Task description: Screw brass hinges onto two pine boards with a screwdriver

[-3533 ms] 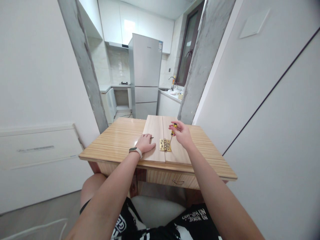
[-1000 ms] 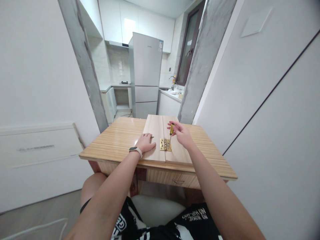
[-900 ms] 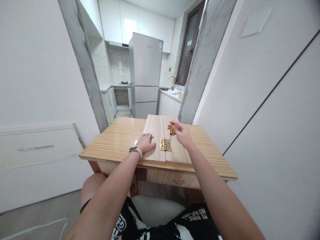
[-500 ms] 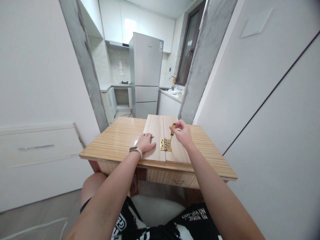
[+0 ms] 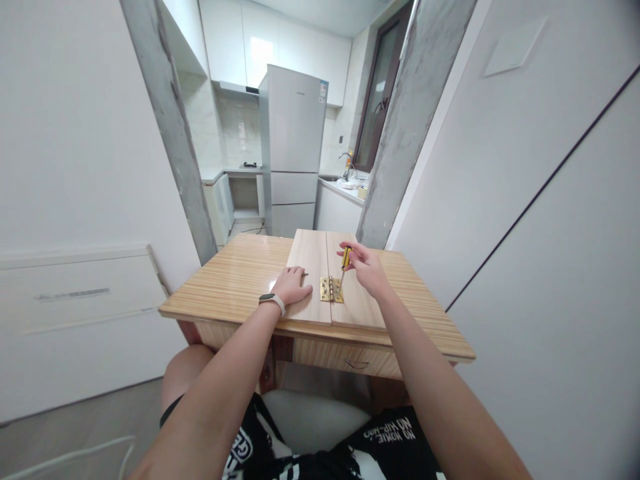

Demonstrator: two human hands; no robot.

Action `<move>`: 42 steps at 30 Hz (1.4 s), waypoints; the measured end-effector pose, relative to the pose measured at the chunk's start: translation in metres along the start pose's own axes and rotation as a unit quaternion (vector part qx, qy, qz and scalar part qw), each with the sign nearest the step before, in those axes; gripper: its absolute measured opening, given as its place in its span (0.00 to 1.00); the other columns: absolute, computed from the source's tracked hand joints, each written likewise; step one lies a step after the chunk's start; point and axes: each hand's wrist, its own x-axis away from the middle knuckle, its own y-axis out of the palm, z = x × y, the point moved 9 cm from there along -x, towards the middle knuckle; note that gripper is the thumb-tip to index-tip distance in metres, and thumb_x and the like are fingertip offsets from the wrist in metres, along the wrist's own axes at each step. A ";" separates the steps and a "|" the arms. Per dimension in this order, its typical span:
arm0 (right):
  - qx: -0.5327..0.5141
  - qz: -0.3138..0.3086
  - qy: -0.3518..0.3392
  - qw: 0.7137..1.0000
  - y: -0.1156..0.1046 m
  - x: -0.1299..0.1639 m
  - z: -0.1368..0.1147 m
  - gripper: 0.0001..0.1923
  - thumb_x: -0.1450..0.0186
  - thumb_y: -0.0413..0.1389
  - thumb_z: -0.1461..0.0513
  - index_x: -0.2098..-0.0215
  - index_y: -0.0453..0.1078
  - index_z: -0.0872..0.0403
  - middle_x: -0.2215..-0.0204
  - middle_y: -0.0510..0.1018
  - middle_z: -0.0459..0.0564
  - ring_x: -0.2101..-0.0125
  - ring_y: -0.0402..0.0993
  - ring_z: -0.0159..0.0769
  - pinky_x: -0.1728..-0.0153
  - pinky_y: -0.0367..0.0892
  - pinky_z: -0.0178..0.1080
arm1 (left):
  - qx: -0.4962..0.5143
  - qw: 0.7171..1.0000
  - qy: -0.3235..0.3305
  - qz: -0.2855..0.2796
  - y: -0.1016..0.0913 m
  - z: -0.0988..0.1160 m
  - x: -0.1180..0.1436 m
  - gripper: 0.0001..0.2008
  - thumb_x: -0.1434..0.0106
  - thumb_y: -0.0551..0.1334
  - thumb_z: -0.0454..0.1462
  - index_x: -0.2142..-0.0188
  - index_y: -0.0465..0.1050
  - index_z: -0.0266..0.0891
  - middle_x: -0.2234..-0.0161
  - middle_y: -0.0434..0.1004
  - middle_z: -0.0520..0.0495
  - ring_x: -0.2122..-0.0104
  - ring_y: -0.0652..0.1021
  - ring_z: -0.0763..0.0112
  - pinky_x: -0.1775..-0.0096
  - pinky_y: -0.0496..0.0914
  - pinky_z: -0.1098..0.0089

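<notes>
My right hand (image 5: pixel 367 269) grips the yellow and black handle of a screwdriver (image 5: pixel 347 257) between thumb and fingers. The screwdriver stands nearly upright, its shaft reaching down to the right leaf of a brass hinge (image 5: pixel 331 289). That hinge lies open across the seam between two pale wooden boards, the left board (image 5: pixel 307 248) and the right board (image 5: pixel 361 308). Flat on the left board rests my left hand (image 5: pixel 291 285), fingers stretched out, to the left of the hinge. A small dark thin piece (image 5: pixel 305 274) shows at its fingertips; I cannot tell whether it is held.
Both boards lie on a striped wooden table (image 5: pixel 235 273) with a drawer (image 5: pixel 345 357) under its front edge. Beyond it stand a grey fridge (image 5: pixel 295 123) and a sink counter (image 5: pixel 340 200). White walls flank the table on both sides.
My right hand's fingers have shifted around the screwdriver handle, with the fingers now more extended. The left hand and the boards have stayed in place.
</notes>
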 end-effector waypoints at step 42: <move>-0.008 -0.017 0.012 1.000 0.004 0.003 0.002 0.23 0.36 0.64 0.47 0.47 0.76 0.49 0.55 0.85 0.55 0.51 0.81 0.49 0.70 0.76 0.39 | -0.002 1.000 0.004 0.005 0.002 -0.003 -0.001 0.31 0.36 0.62 0.51 0.38 0.69 0.38 0.37 0.73 0.39 0.37 0.69 0.48 0.35 0.61 0.56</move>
